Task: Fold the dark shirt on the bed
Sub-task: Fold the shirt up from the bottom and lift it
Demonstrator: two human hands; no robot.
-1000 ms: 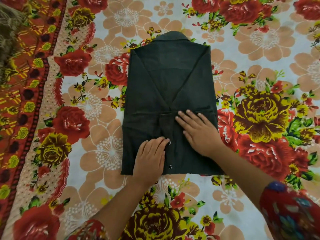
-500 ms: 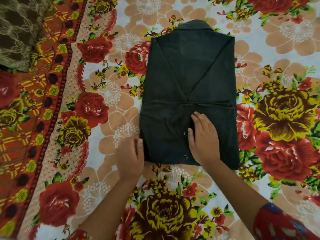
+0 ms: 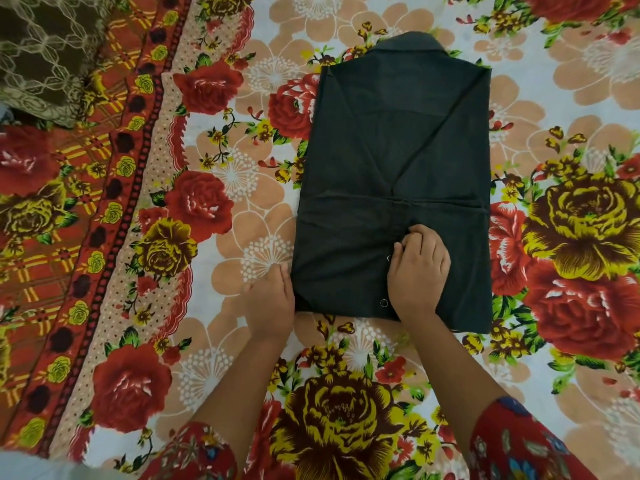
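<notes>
The dark shirt point(image 3: 398, 174) lies on the floral bedsheet point(image 3: 242, 188), folded into a tall rectangle. Its collar points away from me, both sides are folded in, and the bottom part is turned up over the middle. My right hand point(image 3: 417, 271) rests on the lower middle of the shirt by the snap buttons, with its fingers curled into the fabric. My left hand point(image 3: 270, 303) lies on the sheet against the shirt's lower left edge. Its fingers are straight along that edge and its thumb is hidden at the corner.
A brown cloth with a pale lace pattern point(image 3: 45, 50) lies at the far left corner. A red and yellow patterned border point(image 3: 69, 237) runs down the left of the sheet. My floral sleeves show at the bottom edge.
My left hand slid off the shirt to its lower left edge. My right hand drew back toward the middle and its fingers went from flat to curled. The view shifted, so the shirt sits further right.
</notes>
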